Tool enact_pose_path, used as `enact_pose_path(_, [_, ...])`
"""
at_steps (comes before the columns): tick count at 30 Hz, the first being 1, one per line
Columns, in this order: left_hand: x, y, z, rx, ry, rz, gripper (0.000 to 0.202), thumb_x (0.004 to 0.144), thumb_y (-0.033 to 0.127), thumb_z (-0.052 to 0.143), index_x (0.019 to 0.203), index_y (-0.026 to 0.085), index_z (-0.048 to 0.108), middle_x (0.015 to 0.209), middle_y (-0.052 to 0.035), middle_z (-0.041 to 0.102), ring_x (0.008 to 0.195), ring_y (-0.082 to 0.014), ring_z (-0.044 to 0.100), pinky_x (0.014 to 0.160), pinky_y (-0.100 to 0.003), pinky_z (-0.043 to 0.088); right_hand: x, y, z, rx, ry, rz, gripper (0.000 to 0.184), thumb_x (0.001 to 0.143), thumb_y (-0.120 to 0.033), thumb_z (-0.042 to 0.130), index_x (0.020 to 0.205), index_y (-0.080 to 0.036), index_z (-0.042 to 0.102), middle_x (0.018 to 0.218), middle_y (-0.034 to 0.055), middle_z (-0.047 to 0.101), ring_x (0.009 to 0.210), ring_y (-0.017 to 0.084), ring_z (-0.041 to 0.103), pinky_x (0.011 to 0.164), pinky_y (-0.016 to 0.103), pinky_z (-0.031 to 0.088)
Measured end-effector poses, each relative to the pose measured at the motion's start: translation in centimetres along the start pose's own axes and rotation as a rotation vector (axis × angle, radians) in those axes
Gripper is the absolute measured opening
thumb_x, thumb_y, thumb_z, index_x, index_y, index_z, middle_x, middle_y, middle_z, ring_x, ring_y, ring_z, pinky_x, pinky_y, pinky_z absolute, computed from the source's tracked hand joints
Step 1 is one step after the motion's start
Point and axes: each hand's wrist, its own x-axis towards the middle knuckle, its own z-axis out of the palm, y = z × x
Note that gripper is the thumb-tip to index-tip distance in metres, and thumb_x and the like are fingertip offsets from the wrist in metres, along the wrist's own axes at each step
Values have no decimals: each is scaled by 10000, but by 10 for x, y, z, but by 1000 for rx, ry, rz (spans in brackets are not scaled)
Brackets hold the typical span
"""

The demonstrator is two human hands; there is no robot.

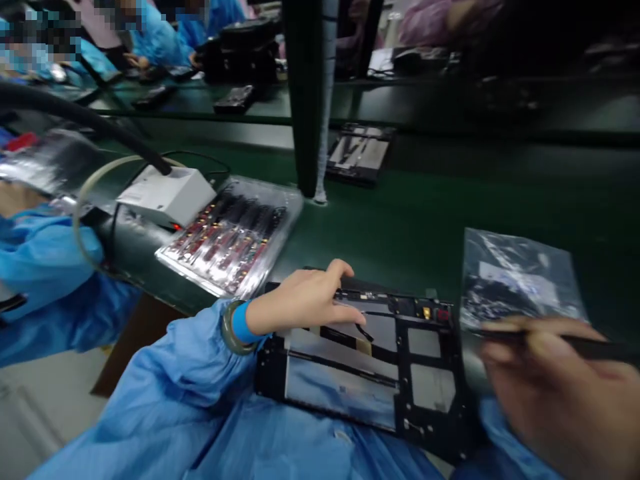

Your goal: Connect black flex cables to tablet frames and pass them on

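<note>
An open tablet body (345, 393) with a black frame, silvery battery panels and dark flex cables lies low in front of me. My left hand (315, 297) rests over its far left edge, thumb and forefinger spread apart. The thumb tip is near a loose black flex cable (367, 333); whether it touches is unclear. At the right, my right hand (565, 387) is blurred and pinches a thin black tool (505, 333), its exact kind smeared by motion. Just beyond that hand lies a clear plastic bag (520, 273) with small dark parts and a white label.
A clear tray (230, 233) of small red and black parts sits left of the post (305, 100), beside a white box (167, 193) with a hose. Another opened tablet (360, 153) lies farther back. A co-worker's blue sleeve (45, 260) is at the left.
</note>
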Motion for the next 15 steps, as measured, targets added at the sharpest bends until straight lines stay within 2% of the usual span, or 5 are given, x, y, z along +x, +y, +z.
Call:
enact_pose_path(2, [14, 6, 8, 43, -28, 55, 663, 806, 589, 605, 1256, 165, 367, 906, -78, 703, 854, -280, 690, 661, -322, 488, 0, -9, 21, -124, -36, 44, 166, 722, -422, 764, 728, -277, 683, 616, 56, 673, 516, 216, 654, 493, 360, 549])
enact_pose_path(6, [26, 13, 18, 105, -34, 90, 634, 822, 520, 627, 1254, 141, 358, 930, -93, 708, 859, -286, 697, 653, -322, 487, 6, -2, 45, -323, -213, -27, 157, 811, -384, 688, 813, -231, 654, 684, 25, 693, 601, 195, 692, 573, 318, 583])
enact_pose_path(11, [32, 11, 21, 89, -88, 74, 634, 831, 484, 627, 1278, 126, 355, 953, -108, 711, 875, -297, 696, 657, -333, 491, 11, 16, 50, -424, -315, -91, 122, 857, -343, 642, 842, -222, 633, 740, 16, 694, 626, 170, 682, 613, 298, 552])
enact_pose_path(15, [35, 7, 22, 58, -111, 71, 603, 845, 469, 609, 1278, 130, 361, 950, -100, 714, 847, -288, 700, 652, -334, 489, 10, 23, 47, -523, -347, -126, 107, 865, -326, 629, 856, -220, 628, 728, 14, 682, 632, 171, 667, 588, 296, 518])
